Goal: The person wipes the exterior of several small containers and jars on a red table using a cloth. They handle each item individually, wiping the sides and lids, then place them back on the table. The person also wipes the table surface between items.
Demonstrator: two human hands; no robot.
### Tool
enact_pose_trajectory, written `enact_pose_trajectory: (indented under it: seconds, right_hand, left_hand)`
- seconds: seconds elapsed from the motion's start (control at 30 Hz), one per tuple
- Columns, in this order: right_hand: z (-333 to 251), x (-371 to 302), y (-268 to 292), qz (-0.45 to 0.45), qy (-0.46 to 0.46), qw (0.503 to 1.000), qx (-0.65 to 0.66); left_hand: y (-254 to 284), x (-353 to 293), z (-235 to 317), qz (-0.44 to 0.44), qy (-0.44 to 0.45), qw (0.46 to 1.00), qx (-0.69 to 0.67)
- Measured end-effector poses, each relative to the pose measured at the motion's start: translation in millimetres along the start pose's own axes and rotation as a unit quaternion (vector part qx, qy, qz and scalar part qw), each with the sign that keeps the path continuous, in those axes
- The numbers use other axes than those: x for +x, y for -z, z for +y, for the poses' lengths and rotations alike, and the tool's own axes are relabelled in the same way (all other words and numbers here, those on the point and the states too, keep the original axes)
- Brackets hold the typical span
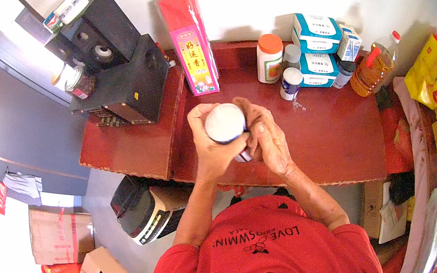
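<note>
A small jar with a round white lid (225, 122) and a dark blue band is held up over the front part of the red table. My left hand (208, 151) is wrapped round its left side, thumb across the front just below the lid. On the other side my right hand (268, 137) closes against the jar with bent fingers, which hide most of its body. Behind the hands, a similar white and blue bottle (291, 82) stands next to a white bottle with an orange cap (270, 58).
Black speakers (124, 74) fill the table's left end. A tall red and pink packet (188, 43) leans on the wall. Teal and white boxes (317, 50) and a jug of amber liquid (372, 70) stand back right. Cartons (61, 232) lie on the floor at left.
</note>
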State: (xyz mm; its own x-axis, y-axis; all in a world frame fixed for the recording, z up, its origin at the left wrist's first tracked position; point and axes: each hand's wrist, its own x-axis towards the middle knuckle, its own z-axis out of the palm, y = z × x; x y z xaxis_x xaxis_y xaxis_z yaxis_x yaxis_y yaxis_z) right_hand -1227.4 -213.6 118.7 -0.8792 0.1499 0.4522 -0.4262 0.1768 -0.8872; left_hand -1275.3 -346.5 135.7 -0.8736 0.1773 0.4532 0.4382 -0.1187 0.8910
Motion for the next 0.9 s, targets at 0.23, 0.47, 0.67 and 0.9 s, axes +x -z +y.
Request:
enact_pose_trajectory:
  seconds: [0.23,0.47,0.67,0.9]
  right_hand:
    - [8.2,-14.2,-19.6,0.081,-0.175,0.832,0.520]
    - [0.1,-9.3,-16.0,0.183,-0.066,0.890,0.412]
    - [-6.0,-27.8,-9.6,0.148,0.094,0.982,-0.067]
    - [-54.1,-0.1,4.7,0.104,0.129,0.984,-0.071]
  left_hand:
    - [6.3,28.0,14.8,0.003,0.043,0.982,-0.183]
    - [-26.3,20.7,28.5,0.003,0.057,0.977,-0.207]
    - [-41.5,14.6,30.7,0.130,0.085,0.968,-0.199]
    - [-22.6,9.1,32.0,-0.008,0.010,0.995,-0.095]
